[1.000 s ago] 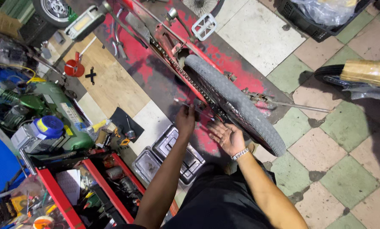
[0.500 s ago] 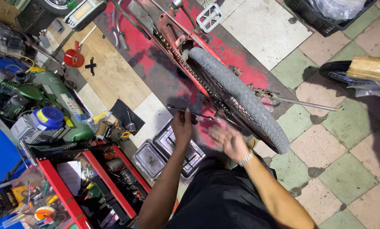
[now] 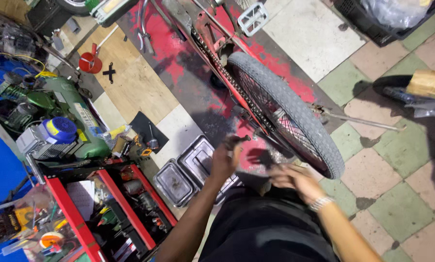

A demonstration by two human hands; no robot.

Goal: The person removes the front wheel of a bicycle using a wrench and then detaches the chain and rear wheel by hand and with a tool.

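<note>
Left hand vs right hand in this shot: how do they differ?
The left hand is closed around a dark tool handle and shows fairly sharp; the right hand holds nothing visible, fingers spread, and is motion-blurred. The right wrist wears a silver bracelet; the left wrist is bare. Both sit beside the grey knobbly bicycle tyre near the rear axle.

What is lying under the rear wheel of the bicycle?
Under the wheel lies red and grey painted floor, then tiles. The left hand and right hand cover the floor nearest them.
</note>
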